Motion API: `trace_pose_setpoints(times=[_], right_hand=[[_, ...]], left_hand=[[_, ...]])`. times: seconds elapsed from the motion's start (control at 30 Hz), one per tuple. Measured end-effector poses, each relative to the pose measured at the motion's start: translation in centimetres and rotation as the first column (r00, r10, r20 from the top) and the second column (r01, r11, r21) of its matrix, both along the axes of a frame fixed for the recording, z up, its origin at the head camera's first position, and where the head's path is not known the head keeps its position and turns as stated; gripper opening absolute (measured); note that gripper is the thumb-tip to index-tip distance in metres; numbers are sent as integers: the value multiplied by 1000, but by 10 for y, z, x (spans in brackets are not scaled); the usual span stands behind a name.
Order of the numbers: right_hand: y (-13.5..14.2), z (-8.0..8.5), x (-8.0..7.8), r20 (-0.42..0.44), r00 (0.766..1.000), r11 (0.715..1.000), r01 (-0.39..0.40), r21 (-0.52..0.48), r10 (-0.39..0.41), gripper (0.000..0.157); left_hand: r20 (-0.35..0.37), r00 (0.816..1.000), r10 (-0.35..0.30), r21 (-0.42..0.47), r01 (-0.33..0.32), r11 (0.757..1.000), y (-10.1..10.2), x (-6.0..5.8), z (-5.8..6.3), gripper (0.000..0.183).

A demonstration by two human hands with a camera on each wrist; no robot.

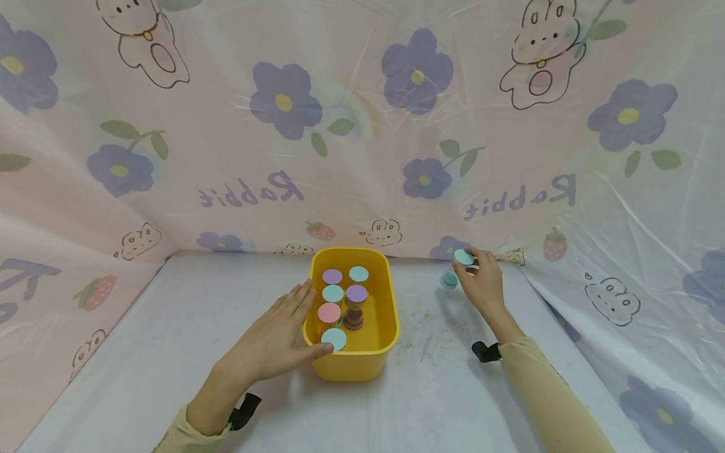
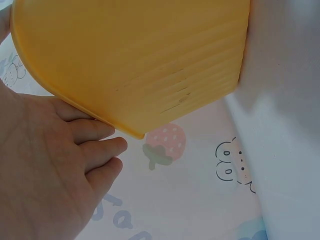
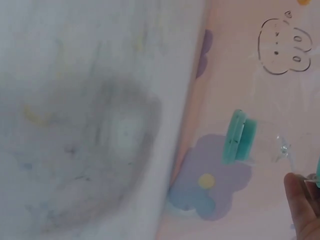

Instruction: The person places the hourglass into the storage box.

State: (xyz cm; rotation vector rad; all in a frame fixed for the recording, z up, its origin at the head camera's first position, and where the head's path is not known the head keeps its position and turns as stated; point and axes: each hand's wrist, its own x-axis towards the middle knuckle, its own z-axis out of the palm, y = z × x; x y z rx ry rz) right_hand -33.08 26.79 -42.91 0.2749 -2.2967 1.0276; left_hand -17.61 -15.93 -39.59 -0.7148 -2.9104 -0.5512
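Note:
My right hand pinches a sand timer by its pale teal upper end cap. The timer's other teal cap hangs above the table, with a clear glass tube between the caps. My left hand rests against the left side of a yellow plastic bin, its fingers straight along the rim and its thumb over the near corner. Inside the bin stand several sand timers with blue, purple and pink caps, among them a purple-capped timer with dark contents.
The bin stands on a white table with faint dark smudges to its right. A patterned cloth with flowers and rabbits hangs behind and at both sides. Black straps with small mounts sit at the wrists.

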Motion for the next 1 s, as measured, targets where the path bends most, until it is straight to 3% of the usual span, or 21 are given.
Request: trace_pose_setpoints(times=[0.3,0.67,0.8,1.0], right_hand=[[-22,25,10,-179,978,994,-109,-5,106,42],[-49,58,27,-339,908,965,-262,-3,246,42],[-63,71,39,-377,887,960,-280,14,265,41],[-87,96,68,-384,878,954,-298,27,286,39]], left_hand=[[4,1000,9,-3,-9,1000,0,0,-1,114],[1,1000,6,-1,-6,1000,0,0,-1,113],[1,1000,0,0,0,1000,0,0,-1,112],[7,1000,-2,-1,2,1000,0,0,-1,112]])
